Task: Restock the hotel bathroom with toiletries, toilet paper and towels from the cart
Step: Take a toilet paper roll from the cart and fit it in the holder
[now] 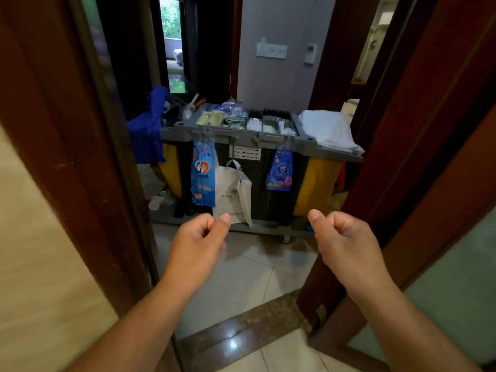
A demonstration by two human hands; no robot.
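Standing just beyond the dark wooden door frame, the cart pretty much blocks the way out. It has toiletries in its top tray and white towels piled on its right end. In front of the cart and not touching it, the left hand and right hand are each curled into a loose fist, thumb on top, gripping nothing. A blue packet, a white bag and a purple packet hang off the cart's front.

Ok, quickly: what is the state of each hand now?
Left hand: closed, fingers curled, holding nothing.
Right hand: closed, fingers curled, holding nothing.
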